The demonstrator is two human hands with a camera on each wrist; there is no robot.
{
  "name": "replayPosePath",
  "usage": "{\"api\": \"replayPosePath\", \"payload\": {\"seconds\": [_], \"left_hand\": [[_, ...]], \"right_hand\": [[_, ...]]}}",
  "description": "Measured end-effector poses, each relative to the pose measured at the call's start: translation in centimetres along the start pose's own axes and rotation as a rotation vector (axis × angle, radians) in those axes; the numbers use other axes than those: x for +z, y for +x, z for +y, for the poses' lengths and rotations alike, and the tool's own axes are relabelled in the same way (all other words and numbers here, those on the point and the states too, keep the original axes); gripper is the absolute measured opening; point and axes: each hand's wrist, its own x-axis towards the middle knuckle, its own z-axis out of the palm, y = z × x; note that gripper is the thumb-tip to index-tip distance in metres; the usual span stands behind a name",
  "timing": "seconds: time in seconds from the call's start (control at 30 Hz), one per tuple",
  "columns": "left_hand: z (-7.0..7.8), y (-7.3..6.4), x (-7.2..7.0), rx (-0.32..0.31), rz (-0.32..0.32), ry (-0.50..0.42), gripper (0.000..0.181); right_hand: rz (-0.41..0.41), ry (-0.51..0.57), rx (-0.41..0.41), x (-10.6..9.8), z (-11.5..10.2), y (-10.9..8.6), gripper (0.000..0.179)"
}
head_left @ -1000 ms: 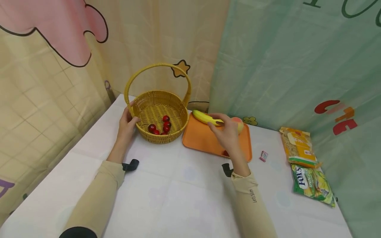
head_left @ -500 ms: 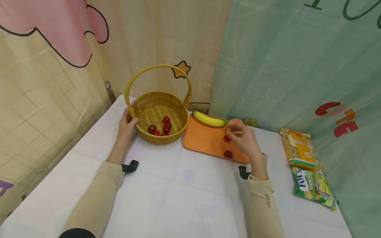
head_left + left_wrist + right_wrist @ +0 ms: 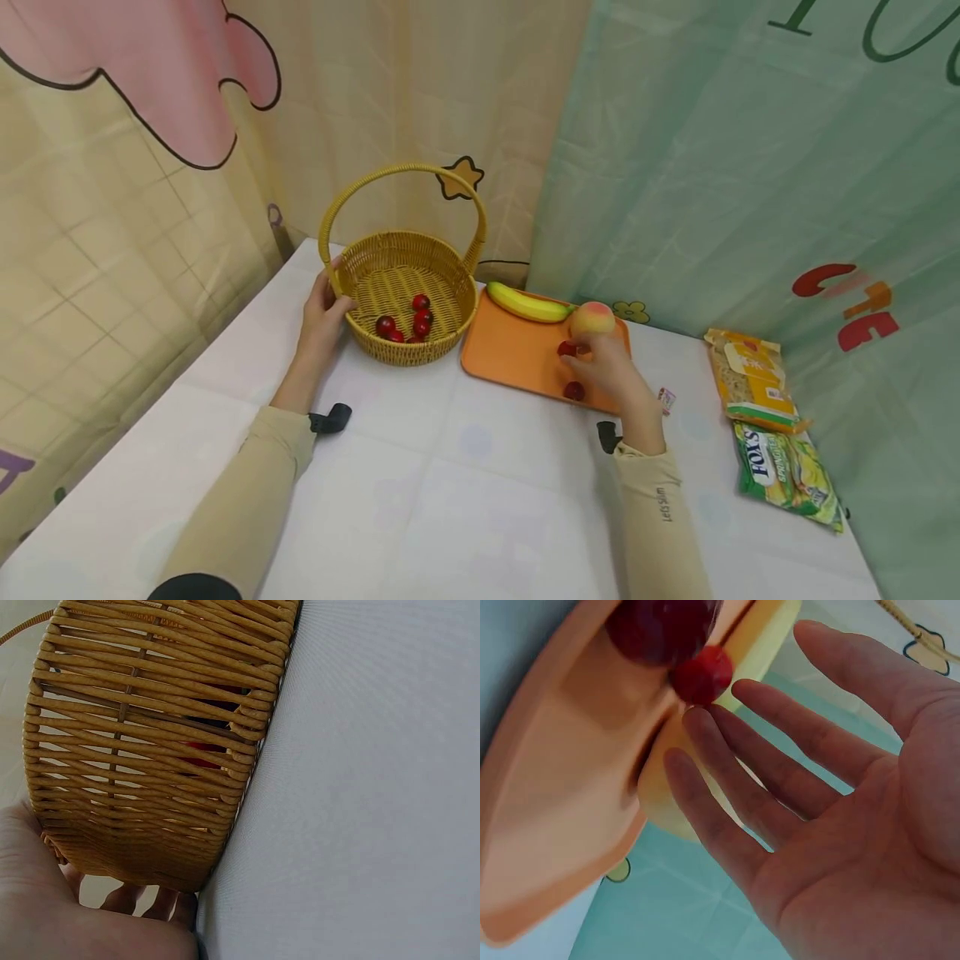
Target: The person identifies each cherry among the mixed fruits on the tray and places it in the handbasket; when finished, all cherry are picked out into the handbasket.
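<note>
My left hand (image 3: pixel 322 312) grips the left side of a yellow wicker basket (image 3: pixel 405 354), thumb over the rim. Several dark-red cherries (image 3: pixel 422 317) lie inside the basket. To its right, an orange tray (image 3: pixel 502 350) bears a banana (image 3: pixel 528 306), a peach (image 3: pixel 592 318) and two cherries. Over the tray's right part, my right hand (image 3: pixel 611 367) reaches toward the farther cherry (image 3: pixel 566 348). The right wrist view shows its fingers extended and the thumb apart, fingertips close to that cherry (image 3: pixel 703 675). The nearer cherry (image 3: pixel 573 391) lies at the tray's front edge.
A small pink-and-white wrapped packet (image 3: pixel 667 400) lies just right of the tray. Farther right are a yellow-orange food bag (image 3: pixel 753 379) and a green Fox's bag (image 3: pixel 787 475). Printed curtains (image 3: pixel 712 167) hang behind the white table (image 3: pixel 450 500).
My right hand has moved from over the banana to the right, then lower toward the farther cherry, uncovering the banana and peach. The left hand keeps its hold on the basket.
</note>
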Motion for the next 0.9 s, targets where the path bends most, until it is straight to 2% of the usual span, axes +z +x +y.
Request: {"api": "replayPosePath", "payload": {"seconds": [0.13, 0.33, 0.47, 0.67, 0.9], "left_hand": [[-0.1, 0.0, -0.1, 0.003, 0.001, 0.007, 0.075], [0.0, -0.1, -0.1, 0.009, 0.003, 0.019, 0.075], [-0.1, 0.0, -0.2, 0.009, -0.001, 0.011, 0.074], [-0.2, 0.1, -0.2, 0.012, -0.003, 0.011, 0.074], [-0.2, 0.0, -0.1, 0.018, 0.0, 0.003, 0.075]], "right_hand": [[0.0, -0.018, -0.014, 1.0, -0.7, 0.4, 0.041], [0.008, 0.007, -0.091, 2.6, -2.0, 1.0, 0.038], [-0.003, 0.017, -0.085, 3.6, -2.8, 1.3, 0.037], [-0.027, -0.028, -0.124, 5.0, -3.7, 1.6, 0.034], [-0.011, -0.05, -0.179, 6.0, -4.4, 1.7, 0.028]]}}
